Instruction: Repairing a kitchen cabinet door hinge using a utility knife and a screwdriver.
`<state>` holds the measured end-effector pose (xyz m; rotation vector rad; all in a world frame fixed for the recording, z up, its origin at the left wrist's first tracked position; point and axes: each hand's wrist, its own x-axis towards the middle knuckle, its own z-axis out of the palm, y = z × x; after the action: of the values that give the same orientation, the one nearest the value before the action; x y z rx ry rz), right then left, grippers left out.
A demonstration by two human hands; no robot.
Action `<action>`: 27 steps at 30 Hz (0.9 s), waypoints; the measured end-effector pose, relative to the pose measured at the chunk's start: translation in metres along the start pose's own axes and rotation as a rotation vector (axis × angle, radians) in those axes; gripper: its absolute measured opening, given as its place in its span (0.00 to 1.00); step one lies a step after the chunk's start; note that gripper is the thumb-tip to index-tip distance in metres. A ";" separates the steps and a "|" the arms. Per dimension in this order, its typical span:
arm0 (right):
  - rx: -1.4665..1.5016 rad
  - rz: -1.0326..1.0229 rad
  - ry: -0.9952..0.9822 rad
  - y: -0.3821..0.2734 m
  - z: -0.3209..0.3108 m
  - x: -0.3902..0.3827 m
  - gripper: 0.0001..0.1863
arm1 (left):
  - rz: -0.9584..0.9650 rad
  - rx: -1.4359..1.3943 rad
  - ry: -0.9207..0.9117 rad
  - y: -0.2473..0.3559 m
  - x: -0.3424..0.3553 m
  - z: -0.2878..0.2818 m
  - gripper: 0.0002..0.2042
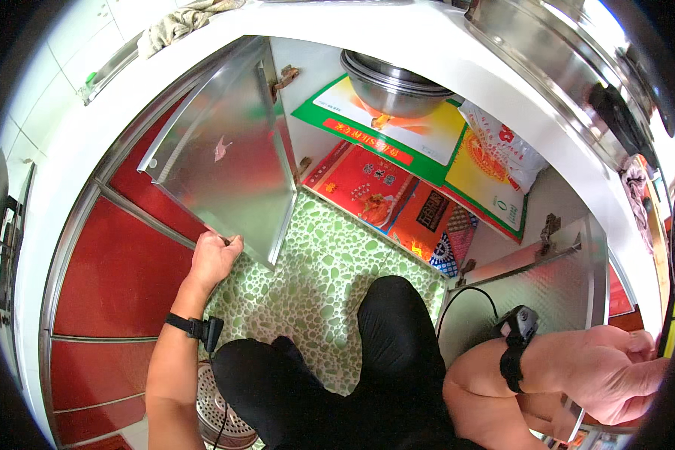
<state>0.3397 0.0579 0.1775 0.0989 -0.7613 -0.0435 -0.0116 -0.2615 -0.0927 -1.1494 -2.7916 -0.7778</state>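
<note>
My left hand (pixel 216 259) is closed on the lower edge of a silvery cabinet door (pixel 229 142), which stands swung open at the left. At the far right my right hand (pixel 615 371) has curled fingers. It lies beside the open right cabinet door (pixel 532 300), and what its fingers hold, if anything, is hidden. Inside the low cabinet, a stack of steel bowls (pixel 397 82) sits on a green, white and yellow printed sheet (pixel 390 127). A red printed sheet (pixel 364 184) lies in front. A clear plastic bag with red print (pixel 510 146) rests at the cabinet's right.
A white countertop (pixel 337 22) curves above the cabinet. On it are a cloth (pixel 180 28) and a large steel pot (pixel 555 60). Red cabinet fronts (pixel 120 270) line the left. A perforated steel basket (pixel 221 412) stands on the green pebble-patterned floor (pixel 315 255) by my left knee.
</note>
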 end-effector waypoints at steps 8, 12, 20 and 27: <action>0.219 0.158 -0.049 0.001 -0.027 -0.034 0.07 | -0.310 -0.043 -0.159 0.003 -0.003 -0.013 0.15; 0.663 0.390 -0.569 0.004 -0.042 -0.035 0.17 | -0.216 -0.115 -0.048 0.025 0.005 -0.008 0.13; 0.149 1.651 -0.782 -0.024 -0.025 -0.200 0.09 | -0.341 -0.029 -0.056 0.002 -0.006 -0.015 0.17; 0.126 2.567 -0.838 0.017 -0.107 -0.378 0.18 | -0.401 -0.097 0.096 0.011 -0.003 0.016 0.21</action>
<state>0.1402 0.1106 -0.1569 -0.8769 -1.1983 2.5236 0.0007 -0.2496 -0.1022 -0.5413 -2.9655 -0.9725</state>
